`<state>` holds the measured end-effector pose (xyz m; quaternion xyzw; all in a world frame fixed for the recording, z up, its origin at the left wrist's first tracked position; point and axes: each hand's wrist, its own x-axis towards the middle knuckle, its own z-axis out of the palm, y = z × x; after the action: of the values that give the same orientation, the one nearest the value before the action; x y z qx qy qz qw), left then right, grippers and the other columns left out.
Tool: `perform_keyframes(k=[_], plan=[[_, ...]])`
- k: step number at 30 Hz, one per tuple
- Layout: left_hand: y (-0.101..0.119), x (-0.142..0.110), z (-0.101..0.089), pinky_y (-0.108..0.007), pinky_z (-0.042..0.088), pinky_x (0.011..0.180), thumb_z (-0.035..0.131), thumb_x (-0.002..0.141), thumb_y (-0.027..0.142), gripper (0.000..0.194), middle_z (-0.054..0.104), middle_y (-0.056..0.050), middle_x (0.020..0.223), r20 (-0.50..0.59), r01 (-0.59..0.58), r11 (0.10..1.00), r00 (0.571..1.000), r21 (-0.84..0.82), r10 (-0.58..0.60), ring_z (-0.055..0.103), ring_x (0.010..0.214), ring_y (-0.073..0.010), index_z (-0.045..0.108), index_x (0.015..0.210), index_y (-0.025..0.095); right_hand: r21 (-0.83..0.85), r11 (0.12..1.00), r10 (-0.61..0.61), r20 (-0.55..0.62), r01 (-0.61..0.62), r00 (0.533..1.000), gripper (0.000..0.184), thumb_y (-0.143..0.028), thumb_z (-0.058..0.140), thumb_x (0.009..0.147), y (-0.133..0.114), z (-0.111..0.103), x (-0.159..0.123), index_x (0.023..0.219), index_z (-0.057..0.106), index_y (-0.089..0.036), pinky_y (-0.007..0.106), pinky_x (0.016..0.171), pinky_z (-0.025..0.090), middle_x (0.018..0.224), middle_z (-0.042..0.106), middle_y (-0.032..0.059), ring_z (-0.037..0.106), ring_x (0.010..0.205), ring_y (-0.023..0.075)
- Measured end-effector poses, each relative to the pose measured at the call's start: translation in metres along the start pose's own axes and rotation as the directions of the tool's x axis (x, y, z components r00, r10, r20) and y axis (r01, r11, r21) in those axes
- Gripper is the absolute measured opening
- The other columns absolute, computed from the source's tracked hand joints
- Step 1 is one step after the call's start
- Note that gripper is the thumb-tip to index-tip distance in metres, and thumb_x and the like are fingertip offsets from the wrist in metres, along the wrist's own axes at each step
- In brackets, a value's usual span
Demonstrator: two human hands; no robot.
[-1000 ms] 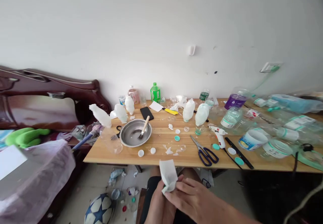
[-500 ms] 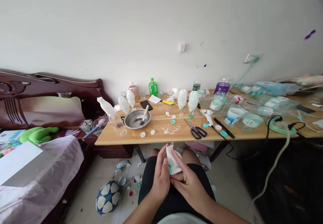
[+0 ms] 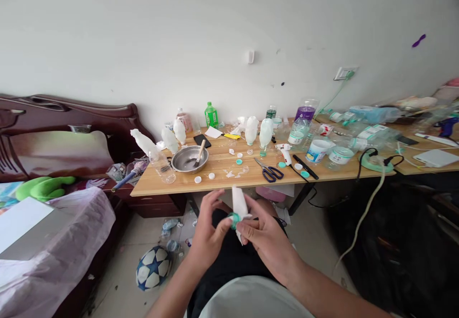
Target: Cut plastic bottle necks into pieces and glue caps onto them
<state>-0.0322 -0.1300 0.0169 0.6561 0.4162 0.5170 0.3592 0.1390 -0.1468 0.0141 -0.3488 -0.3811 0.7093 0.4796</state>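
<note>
Above my lap, my right hand grips a piece of white paper that stands up from between its fingers. At the paper's lower left is a small green ring-like piece, perhaps a bottle neck; the fingers partly hide it. My left hand is beside it with fingers spread, its thumb tip touching the green piece. On the table in front are scissors, a white glue gun, and a steel bowl with a brush in it.
Paper-covered white bottle shapes stand along the wooden table. Loose caps lie near its front edge. Clear plastic bottles and a power strip crowd the right. A ball rests on the floor.
My hands have moved apart and up slightly. The left fingers have come away from the paper, and the green piece shows more plainly. The view has shifted a little.
</note>
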Motion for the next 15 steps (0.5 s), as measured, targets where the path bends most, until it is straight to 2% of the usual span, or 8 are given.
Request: perform_keyframes(k=[1, 2, 4, 6, 7, 11, 13, 15], plan=[[0.002, -0.002, 0.0, -0.041, 0.048, 0.093, 0.055, 0.09, 0.051, 0.049, 0.061, -0.013, 0.119, -0.037, 0.147, 0.988, 0.988, -0.048, -0.149, 0.059, 0.111, -0.0268, 0.055, 0.127, 0.02, -0.083, 0.995, -0.059, -0.053, 0.055, 0.997, 0.088, -0.038, 0.076, 0.079, 0.0, -0.003, 0.0, 0.151, 0.027, -0.029, 0.024, 0.065, 0.043, 0.067, 0.064, -0.0054, 0.054, 0.061, 0.0116], [0.005, -0.004, 0.001, -0.035, 0.052, 0.081, 0.056, 0.09, 0.051, 0.043, 0.065, -0.01, 0.102, -0.023, 0.275, 0.956, 0.96, -0.099, -0.278, 0.063, 0.093, -0.0222, 0.061, 0.117, 0.017, -0.179, 0.979, -0.119, -0.093, 0.101, 0.989, 0.094, -0.039, 0.075, 0.08, 0.0, -0.007, -0.001, 0.154, 0.018, -0.03, 0.026, 0.069, 0.046, 0.072, 0.068, -0.004, 0.059, 0.066, 0.014], [0.012, -0.006, 0.002, -0.028, 0.05, 0.064, 0.061, 0.085, 0.052, 0.043, 0.064, -0.005, 0.084, 0.12, 0.437, 0.88, 0.899, -0.185, -0.421, 0.059, 0.073, -0.0167, 0.066, 0.105, 0.014, -0.351, 0.924, -0.208, -0.117, 0.156, 0.971, 0.099, -0.042, 0.073, 0.081, 0.0, -0.014, -0.003, 0.156, 0.01, -0.029, 0.031, 0.077, 0.05, 0.08, 0.073, -0.001, 0.065, 0.078, 0.0188], [0.018, -0.007, 0.007, -0.026, 0.048, 0.06, 0.068, 0.08, 0.052, 0.045, 0.064, -0.005, 0.08, 0.261, 0.491, 0.831, 0.865, -0.261, -0.429, 0.058, 0.07, -0.0156, 0.066, 0.101, 0.012, -0.447, 0.876, -0.244, -0.09, 0.18, 0.965, 0.099, -0.044, 0.07, 0.082, 0.002, -0.019, -0.006, 0.157, 0.008, -0.026, 0.035, 0.083, 0.053, 0.087, 0.076, 0.0021, 0.068, 0.086, 0.0222], [0.019, -0.008, 0.011, -0.026, 0.048, 0.059, 0.07, 0.079, 0.051, 0.044, 0.065, -0.005, 0.078, 0.289, 0.504, 0.812, 0.857, -0.295, -0.427, 0.058, 0.07, -0.0155, 0.066, 0.099, 0.012, -0.472, 0.861, -0.249, -0.07, 0.188, 0.966, 0.097, -0.045, 0.068, 0.083, 0.003, -0.02, -0.007, 0.157, 0.008, -0.025, 0.036, 0.084, 0.054, 0.09, 0.076, 0.0035, 0.068, 0.088, 0.023], [0.015, -0.01, 0.026, -0.024, 0.047, 0.054, 0.07, 0.078, 0.051, 0.04, 0.063, -0.002, 0.067, 0.239, 0.541, 0.781, 0.84, -0.312, -0.487, 0.057, 0.06, -0.013, 0.061, 0.086, 0.013, -0.532, 0.824, -0.241, -0.02, 0.193, 0.97, 0.09, -0.046, 0.063, 0.086, 0.012, -0.022, -0.01, 0.157, 0.013, -0.023, 0.038, 0.089, 0.053, 0.096, 0.077, 0.0065, 0.069, 0.096, 0.0246], [0.011, -0.01, 0.03, -0.023, 0.045, 0.05, 0.07, 0.077, 0.054, 0.042, 0.061, -0.001, 0.063, 0.211, 0.552, 0.788, 0.833, -0.272, -0.511, 0.056, 0.055, -0.0125, 0.059, 0.081, 0.014, -0.553, 0.811, -0.237, -0.01, 0.192, 0.971, 0.086, -0.046, 0.061, 0.088, 0.015, -0.022, -0.01, 0.156, 0.014, -0.023, 0.038, 0.091, 0.052, 0.095, 0.077, 0.0069, 0.069, 0.096, 0.0243], [0.008, -0.01, 0.029, -0.024, 0.046, 0.051, 0.069, 0.077, 0.054, 0.041, 0.063, -0.001, 0.063, 0.212, 0.534, 0.813, 0.844, -0.231, -0.493, 0.057, 0.056, -0.0135, 0.059, 0.08, 0.014, -0.552, 0.812, -0.22, 0.014, 0.191, 0.975, 0.085, -0.044, 0.06, 0.089, 0.015, -0.023, -0.012, 0.157, 0.012, -0.022, 0.037, 0.091, 0.051, 0.093, 0.076, 0.0072, 0.07, 0.092, 0.0232]])
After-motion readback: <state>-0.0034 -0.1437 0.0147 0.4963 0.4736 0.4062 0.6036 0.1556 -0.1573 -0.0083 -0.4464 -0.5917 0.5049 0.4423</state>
